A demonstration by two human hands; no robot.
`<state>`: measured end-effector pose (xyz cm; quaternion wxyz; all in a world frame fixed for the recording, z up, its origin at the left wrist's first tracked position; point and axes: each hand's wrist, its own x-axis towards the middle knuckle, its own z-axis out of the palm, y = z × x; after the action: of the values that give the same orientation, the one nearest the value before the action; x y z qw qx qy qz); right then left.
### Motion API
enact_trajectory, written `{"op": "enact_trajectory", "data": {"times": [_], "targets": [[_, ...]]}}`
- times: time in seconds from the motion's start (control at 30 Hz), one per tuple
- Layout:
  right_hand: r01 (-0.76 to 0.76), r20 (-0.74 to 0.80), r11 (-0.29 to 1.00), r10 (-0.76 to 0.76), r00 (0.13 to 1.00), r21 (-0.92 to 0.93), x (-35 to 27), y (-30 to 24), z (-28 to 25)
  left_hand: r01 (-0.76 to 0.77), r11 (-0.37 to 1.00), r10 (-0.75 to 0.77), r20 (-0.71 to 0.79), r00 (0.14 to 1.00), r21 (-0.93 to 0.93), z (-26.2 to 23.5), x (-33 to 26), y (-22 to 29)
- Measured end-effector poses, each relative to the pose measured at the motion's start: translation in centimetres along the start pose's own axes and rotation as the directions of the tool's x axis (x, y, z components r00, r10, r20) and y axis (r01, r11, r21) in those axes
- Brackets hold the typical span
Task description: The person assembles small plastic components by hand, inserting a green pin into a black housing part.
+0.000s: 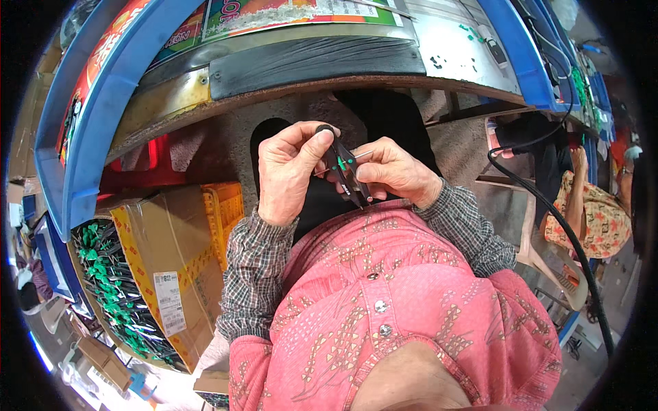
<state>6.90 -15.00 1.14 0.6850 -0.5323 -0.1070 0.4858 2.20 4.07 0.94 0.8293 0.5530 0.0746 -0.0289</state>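
Note:
Above my lap, my left hand [291,161] pinches the upper end of a slim black two-legged piece with small green parts [340,164]. Its legs slant down toward my right, slightly apart at the lower end. Closed around the lower part is my right hand [397,172], thumb pressed against one leg. A thin light-coloured metal rod [363,153] shows by the right fingers; whether it belongs to the black piece I cannot tell. Fingers hide part of the piece, and its exact kind is unclear.
A cardboard box [171,240] full of similar black-and-green pieces [116,291] stands at left, beside a yellow crate [225,212]. The workbench edge [315,65] runs ahead, with blue bins [89,130] at its ends. A black cable [562,212] hangs at right; another person sits beyond.

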Motion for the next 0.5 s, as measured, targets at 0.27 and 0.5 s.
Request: {"op": "enact_trajectory", "data": {"times": [0.27, 0.5], "targets": [[-0.034, 0.124, 0.973, 0.006, 0.992, 0.226, 0.4, 1.1, 0.3, 0.008, 1.0, -0.007, 0.031, 1.0, -0.021, -0.1, 0.0, -0.1], [-0.002, 0.108, 0.958, -0.03, 0.994, 0.286, 0.8, 2.2, 0.1, 0.006, 1.0, -0.005, 0.03, 1.0, -0.023, -0.1, 0.0, -0.2]]}}
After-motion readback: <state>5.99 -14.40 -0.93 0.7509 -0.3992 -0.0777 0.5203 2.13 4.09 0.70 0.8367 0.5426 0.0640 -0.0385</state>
